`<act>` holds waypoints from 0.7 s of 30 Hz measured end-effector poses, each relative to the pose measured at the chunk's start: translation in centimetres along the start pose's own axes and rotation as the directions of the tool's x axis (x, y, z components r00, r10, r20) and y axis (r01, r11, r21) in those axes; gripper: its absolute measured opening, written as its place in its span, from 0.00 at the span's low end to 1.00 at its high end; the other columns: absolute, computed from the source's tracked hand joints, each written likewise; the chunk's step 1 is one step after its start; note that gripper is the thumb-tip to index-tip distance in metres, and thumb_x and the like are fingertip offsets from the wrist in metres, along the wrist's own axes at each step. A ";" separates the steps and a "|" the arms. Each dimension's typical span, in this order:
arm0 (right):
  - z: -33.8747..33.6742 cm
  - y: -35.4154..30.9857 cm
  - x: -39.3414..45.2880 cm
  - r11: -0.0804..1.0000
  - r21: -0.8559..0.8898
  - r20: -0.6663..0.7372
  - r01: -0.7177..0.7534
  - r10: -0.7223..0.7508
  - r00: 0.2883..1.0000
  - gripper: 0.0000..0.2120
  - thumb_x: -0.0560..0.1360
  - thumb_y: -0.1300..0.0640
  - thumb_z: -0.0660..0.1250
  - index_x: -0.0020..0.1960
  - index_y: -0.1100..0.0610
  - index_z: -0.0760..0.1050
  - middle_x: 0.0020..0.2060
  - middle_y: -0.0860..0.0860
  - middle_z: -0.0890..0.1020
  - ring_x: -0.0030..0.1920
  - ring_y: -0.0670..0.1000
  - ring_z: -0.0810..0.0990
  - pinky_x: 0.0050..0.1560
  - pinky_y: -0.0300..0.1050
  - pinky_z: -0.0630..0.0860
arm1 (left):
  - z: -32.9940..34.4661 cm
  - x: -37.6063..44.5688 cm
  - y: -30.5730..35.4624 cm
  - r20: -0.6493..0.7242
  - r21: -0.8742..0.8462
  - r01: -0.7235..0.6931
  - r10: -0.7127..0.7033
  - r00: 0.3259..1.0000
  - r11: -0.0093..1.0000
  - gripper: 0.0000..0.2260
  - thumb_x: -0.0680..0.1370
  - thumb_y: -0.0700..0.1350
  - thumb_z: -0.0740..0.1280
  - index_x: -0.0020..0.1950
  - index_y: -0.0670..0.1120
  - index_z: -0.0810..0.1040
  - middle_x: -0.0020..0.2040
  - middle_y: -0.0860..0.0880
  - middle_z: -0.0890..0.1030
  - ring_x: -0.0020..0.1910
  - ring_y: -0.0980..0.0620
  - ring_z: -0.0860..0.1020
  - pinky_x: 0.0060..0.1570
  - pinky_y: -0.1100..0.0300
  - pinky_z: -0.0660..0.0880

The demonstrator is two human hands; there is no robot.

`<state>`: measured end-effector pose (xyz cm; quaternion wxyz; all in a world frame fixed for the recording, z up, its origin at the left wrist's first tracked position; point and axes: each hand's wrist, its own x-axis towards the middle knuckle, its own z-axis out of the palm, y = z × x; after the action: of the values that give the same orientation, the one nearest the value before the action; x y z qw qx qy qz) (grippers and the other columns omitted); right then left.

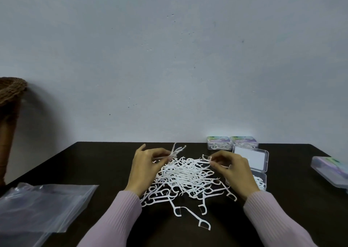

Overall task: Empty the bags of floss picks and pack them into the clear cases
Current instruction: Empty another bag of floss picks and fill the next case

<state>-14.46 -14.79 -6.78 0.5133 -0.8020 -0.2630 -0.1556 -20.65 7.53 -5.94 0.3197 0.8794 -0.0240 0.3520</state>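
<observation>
- Two hands work over the loose heap of white plastic floss picks on the dark table.
- The left hand pinches a small bundle of picks at the heap's far left edge, its little finger raised.
- The right hand pinches a single pick at the heap's far right edge, fingers curled narrow.
- An open clear plastic case lies right of the heap; two closed cases stand beyond it.
- Empty clear zip bags lie left of the heap.

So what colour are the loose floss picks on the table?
White plastic floss picks, clearest in the head view against the dark table.
</observation>
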 end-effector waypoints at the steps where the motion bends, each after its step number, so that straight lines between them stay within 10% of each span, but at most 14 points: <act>1: -0.5 0.1 0.0 1.000 0.001 -0.018 -0.008 0.008 1.000 0.06 0.70 0.63 0.72 0.41 0.53 0.79 0.36 0.44 0.82 0.38 0.33 0.78 0.40 0.22 0.71 | 0.1 0.1 0.4 -0.025 -0.116 0.040 -0.043 0.999 0.992 0.04 0.71 0.50 0.72 0.45 0.55 0.83 0.39 0.61 0.83 0.42 0.65 0.81 0.64 0.65 0.65; 5: -3.0 0.5 -0.2 0.999 -0.014 -0.076 -0.040 0.039 0.996 0.06 0.70 0.63 0.72 0.43 0.53 0.79 0.39 0.45 0.82 0.40 0.39 0.79 0.40 0.23 0.72 | 0.8 0.8 2.1 0.028 -0.383 0.113 -0.110 0.993 0.917 0.06 0.70 0.42 0.74 0.46 0.45 0.85 0.39 0.53 0.85 0.41 0.60 0.83 0.41 0.70 0.76; 21: -8.5 3.2 0.0 0.937 -0.265 -0.035 -0.226 0.225 0.974 0.10 0.71 0.61 0.70 0.41 0.47 0.75 0.40 0.44 0.79 0.42 0.40 0.77 0.35 0.30 0.73 | 10.6 4.6 7.2 0.297 -0.703 0.303 -0.121 0.947 0.644 0.09 0.68 0.40 0.74 0.47 0.39 0.83 0.40 0.45 0.85 0.36 0.55 0.81 0.37 0.67 0.76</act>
<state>-12.41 -23.53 -5.54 0.4153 -0.8884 -0.1452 -0.1315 -12.70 -3.52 -4.87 0.6826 0.7040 -0.0967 0.1706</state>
